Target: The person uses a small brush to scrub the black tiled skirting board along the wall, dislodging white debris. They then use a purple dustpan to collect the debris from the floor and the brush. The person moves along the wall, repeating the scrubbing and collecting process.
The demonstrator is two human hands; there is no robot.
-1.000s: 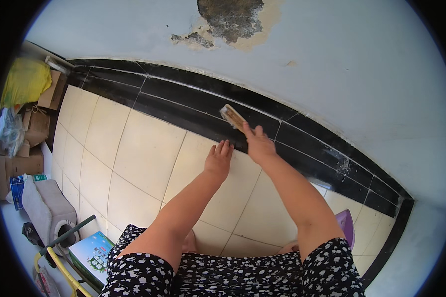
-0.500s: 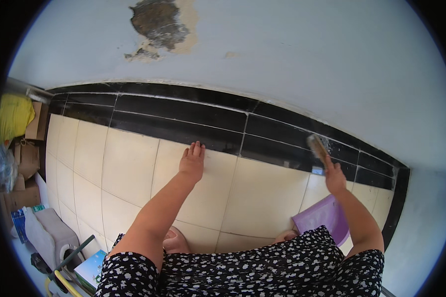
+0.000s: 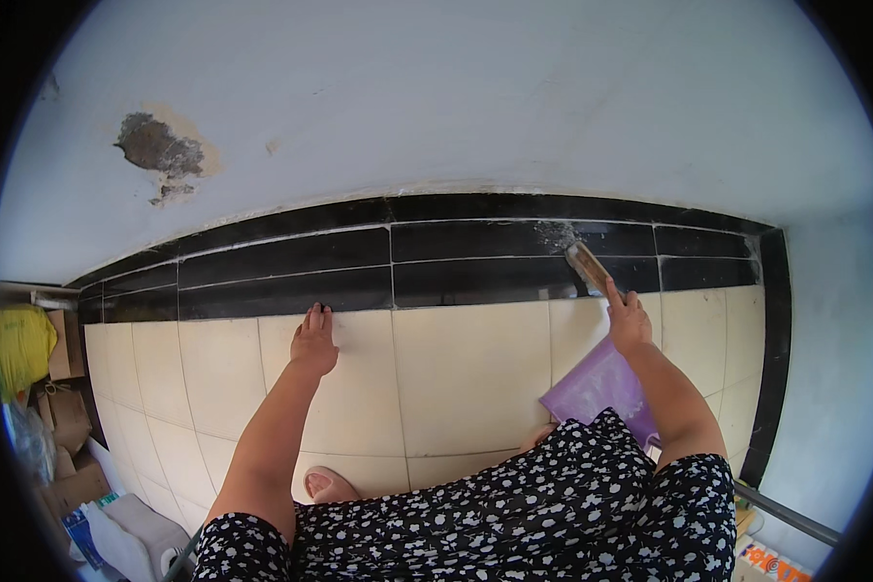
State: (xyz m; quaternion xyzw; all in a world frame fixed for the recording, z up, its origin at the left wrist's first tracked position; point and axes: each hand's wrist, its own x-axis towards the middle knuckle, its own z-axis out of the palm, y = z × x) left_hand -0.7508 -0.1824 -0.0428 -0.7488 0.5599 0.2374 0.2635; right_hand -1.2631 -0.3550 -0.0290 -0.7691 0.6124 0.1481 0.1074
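My left hand [image 3: 314, 339] lies flat, palm down, on a cream floor tile [image 3: 466, 378] right at the edge of the black tile border [image 3: 291, 272]. My right hand [image 3: 629, 320] grips the handle of a small brush [image 3: 586, 264], whose head rests on the black border near a pale dusty patch [image 3: 556, 233]. A purple dustpan [image 3: 597, 388] lies on the cream tiles just below my right hand, beside my forearm.
A white wall [image 3: 456, 97] with a chipped grey patch [image 3: 155, 150] rises behind the border. Cardboard boxes [image 3: 63, 417] and a yellow bag [image 3: 19, 344] sit at the left, and a white container [image 3: 136, 533] sits low left. My foot [image 3: 330, 482] shows under a flowered dress.
My right hand has swept the brush to the right along the black border. The view has swung right with it. My left hand stays pressed flat on the tiles.
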